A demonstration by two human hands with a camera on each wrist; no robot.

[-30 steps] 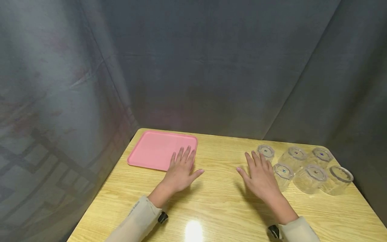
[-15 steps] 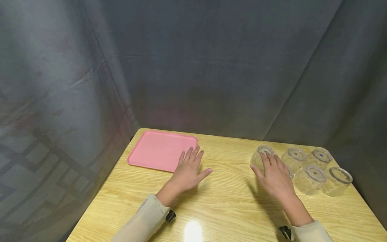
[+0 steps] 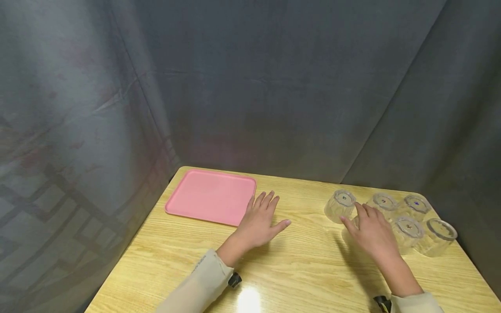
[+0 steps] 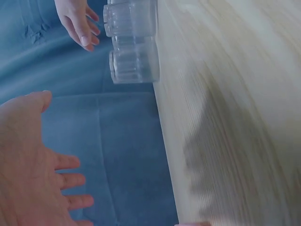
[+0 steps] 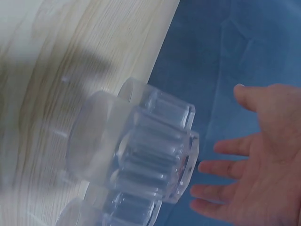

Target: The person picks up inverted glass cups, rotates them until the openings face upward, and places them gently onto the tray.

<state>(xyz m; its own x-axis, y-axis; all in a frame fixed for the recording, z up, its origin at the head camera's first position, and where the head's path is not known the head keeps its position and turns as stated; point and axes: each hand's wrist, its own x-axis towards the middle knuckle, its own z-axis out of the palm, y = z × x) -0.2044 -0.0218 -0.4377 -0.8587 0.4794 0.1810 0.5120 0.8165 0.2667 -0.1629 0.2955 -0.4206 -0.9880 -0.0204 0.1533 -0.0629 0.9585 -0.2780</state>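
Note:
Several clear glasses stand upside down at the right of the table, among them a back-left glass (image 3: 339, 206) and a front glass (image 3: 407, 232). My right hand (image 3: 373, 232) hovers over the front-left glass, fingers spread and holding nothing; it hides most of that glass. In the right wrist view a glass (image 5: 136, 146) stands close beside the fingertips with a small gap. My left hand (image 3: 256, 224) is in the air near the right front corner of the pink tray (image 3: 211, 195), fingers spread, holding nothing. The left wrist view shows its palm (image 4: 28, 174) bare.
The wooden table (image 3: 297, 269) has a dark grey curtain (image 3: 254, 87) behind it and along its sides. More upturned glasses (image 3: 436, 237) stand near the table's right edge. A bright light reflection lies on the table's front middle.
Both hands have moved to the right. My right hand went from left of the glasses to over the front-left one; my left hand slid off from above the tray. Glasses and tray stayed put.

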